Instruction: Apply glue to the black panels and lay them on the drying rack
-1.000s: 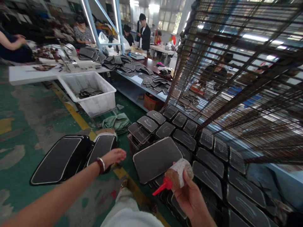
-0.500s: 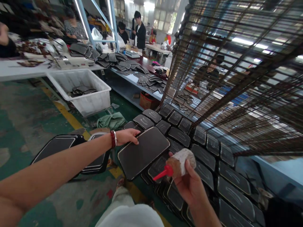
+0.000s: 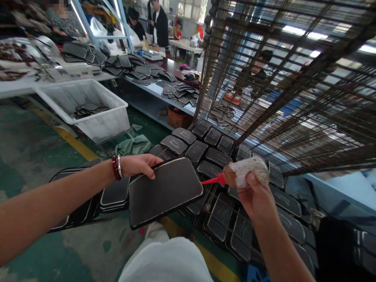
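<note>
My left hand (image 3: 141, 166) grips the upper left edge of a dark panel with rounded corners and a pale edge line (image 3: 166, 192), thumb on top. In my right hand (image 3: 258, 192) is a glue bottle (image 3: 248, 172), wrapped in worn white and brown material, with a red nozzle (image 3: 213, 179). The nozzle points left, its tip at the panel's right edge; whether they touch I cannot tell. Beneath and beyond lie rows of similar dark panels (image 3: 220, 213), several with pale streaks on them. More panels (image 3: 114, 194) are stacked to the left, partly behind my forearm.
A wire rack (image 3: 264, 78) leans over the panels at the right. A white tub (image 3: 102, 125) with dark pieces inside stands at the left. Behind it, a long table (image 3: 141, 100) bears piles of dark pieces. A green cloth (image 3: 133, 145) lies on the floor. Several people are further back.
The panel has moved left and slightly down with my left hand. My right hand has raised the bottle and turned its nozzle level, toward the panel's right edge. The view has shifted right.
</note>
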Tool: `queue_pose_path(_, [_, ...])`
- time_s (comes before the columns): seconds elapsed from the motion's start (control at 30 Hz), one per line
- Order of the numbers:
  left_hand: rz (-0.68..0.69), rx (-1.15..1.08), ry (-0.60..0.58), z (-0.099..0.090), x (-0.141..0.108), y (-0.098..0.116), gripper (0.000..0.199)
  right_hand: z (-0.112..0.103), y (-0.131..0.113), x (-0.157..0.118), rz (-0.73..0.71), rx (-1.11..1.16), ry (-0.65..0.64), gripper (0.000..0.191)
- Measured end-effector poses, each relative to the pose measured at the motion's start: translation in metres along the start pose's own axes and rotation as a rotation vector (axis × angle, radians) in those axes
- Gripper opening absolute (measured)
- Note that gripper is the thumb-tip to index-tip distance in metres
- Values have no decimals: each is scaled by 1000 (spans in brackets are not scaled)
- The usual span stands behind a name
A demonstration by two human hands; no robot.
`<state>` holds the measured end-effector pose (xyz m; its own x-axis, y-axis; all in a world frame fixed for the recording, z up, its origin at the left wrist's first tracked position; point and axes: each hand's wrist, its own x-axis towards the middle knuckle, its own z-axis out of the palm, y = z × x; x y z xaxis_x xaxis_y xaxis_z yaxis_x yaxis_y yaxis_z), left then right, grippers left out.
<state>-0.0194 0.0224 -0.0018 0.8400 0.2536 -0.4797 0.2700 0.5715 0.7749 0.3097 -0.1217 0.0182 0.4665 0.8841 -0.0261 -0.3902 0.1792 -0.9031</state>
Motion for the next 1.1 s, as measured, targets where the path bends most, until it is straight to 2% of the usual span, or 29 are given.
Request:
queue_pose_path(0.17, [27,-36,46,-3,-2,-4,43,-5,6,-5,11,-15,34,48])
queue_pose_path(0.37, [66,-110,75,-1,1,-8,47,-4,17,-8,-9,92,272,42])
queue_pose_path(0.43, [81,-121,83,1,3,-9,47,-3,22,-8,-11,116,313,37])
queue_pose_path(0.73, [99,-187,94,0,8,-16,50,0,35,-19,-1,139,364,33])
queue_pose_path(1.1, [108,-259,141,3,9,-21,53,15,48,-40,62,143,359,32])
